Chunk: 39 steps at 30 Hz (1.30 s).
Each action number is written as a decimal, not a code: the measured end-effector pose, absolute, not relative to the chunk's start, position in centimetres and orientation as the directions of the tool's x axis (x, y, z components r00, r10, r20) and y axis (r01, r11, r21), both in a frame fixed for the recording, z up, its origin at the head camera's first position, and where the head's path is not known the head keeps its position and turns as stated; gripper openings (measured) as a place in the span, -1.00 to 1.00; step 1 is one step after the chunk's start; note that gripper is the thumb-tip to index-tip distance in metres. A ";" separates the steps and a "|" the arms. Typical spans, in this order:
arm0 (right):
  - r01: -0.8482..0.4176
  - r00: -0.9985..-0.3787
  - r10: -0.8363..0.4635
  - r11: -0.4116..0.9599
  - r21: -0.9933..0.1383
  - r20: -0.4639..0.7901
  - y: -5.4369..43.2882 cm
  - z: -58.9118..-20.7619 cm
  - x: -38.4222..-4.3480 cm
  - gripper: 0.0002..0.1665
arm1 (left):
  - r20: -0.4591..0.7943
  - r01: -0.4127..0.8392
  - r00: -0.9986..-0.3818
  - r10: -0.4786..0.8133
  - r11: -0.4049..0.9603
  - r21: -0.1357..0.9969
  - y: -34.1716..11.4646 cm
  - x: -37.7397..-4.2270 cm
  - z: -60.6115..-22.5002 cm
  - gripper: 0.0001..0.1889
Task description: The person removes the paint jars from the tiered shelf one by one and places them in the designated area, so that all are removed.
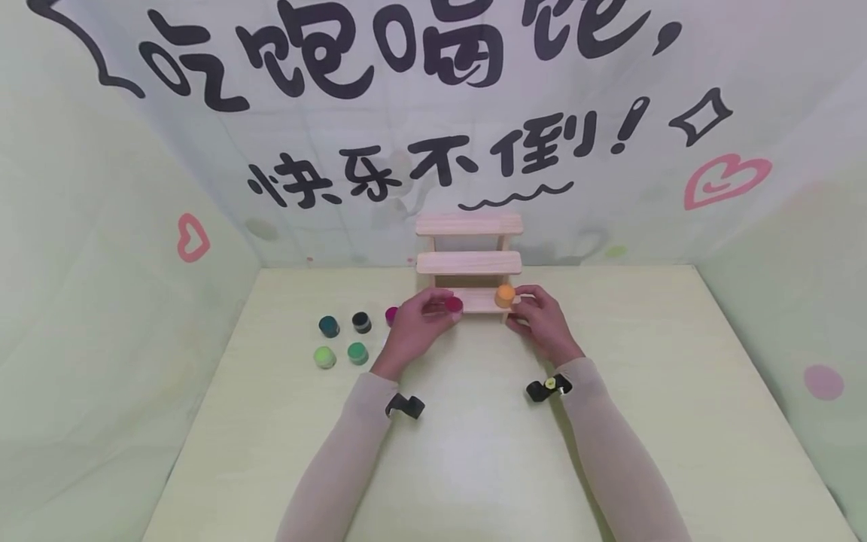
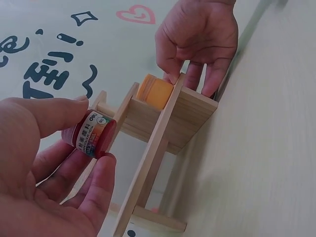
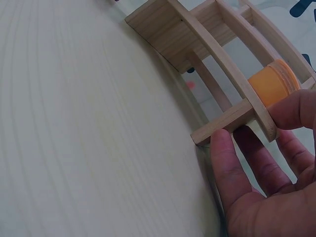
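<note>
My left hand [image 1: 416,327] pinches a dark red paint jar [image 2: 94,132] between thumb and fingers, its printed label showing in the left wrist view. That jar is in front of the left part of the lowest step of a small three-step wooden rack [image 1: 469,263]. On the right end of the same step stands an orange paint jar [image 1: 505,295]. My right hand [image 1: 545,324] grips the rack's right end, thumb at the step's top beside the orange jar and fingers against the side support [image 3: 224,121] below.
Left of the rack, several paint jars stand on the pale table: teal [image 1: 329,326], black [image 1: 362,322], light green [image 1: 325,357], green [image 1: 357,353] and a magenta one [image 1: 392,315] partly behind my left hand. A lettered cloth backdrop [image 1: 352,233] hangs behind the rack.
</note>
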State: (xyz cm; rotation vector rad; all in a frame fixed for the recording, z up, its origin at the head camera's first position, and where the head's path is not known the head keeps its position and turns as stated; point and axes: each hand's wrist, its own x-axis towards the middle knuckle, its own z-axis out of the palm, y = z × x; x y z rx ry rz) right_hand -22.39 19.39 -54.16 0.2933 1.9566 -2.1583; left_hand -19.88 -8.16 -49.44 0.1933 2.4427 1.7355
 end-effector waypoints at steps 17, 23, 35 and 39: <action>0.290 -0.957 -0.023 -0.106 -0.951 -0.289 19.6 -54.0 -22.4 -0.69 | -0.048 0.021 -0.977 0.208 0.317 0.948 -11.3 -16.9 -49.9 -0.60; 0.292 -0.956 -0.037 -0.115 -0.950 -0.290 19.7 -54.1 -22.5 -0.69 | -0.073 -0.004 -0.976 0.205 0.318 0.948 -13.0 -15.9 -50.1 -0.54; 0.303 -0.953 -0.035 -0.105 -0.947 -0.301 19.6 -53.9 -22.3 -0.68 | -0.118 -0.051 -0.977 0.175 0.346 0.937 -16.8 -13.9 -51.3 -0.41; 0.299 -0.954 -0.036 -0.106 -0.948 -0.297 19.7 -53.9 -22.3 -0.68 | -0.124 -0.059 -0.978 0.168 0.346 0.936 -18.3 -13.0 -51.9 -0.42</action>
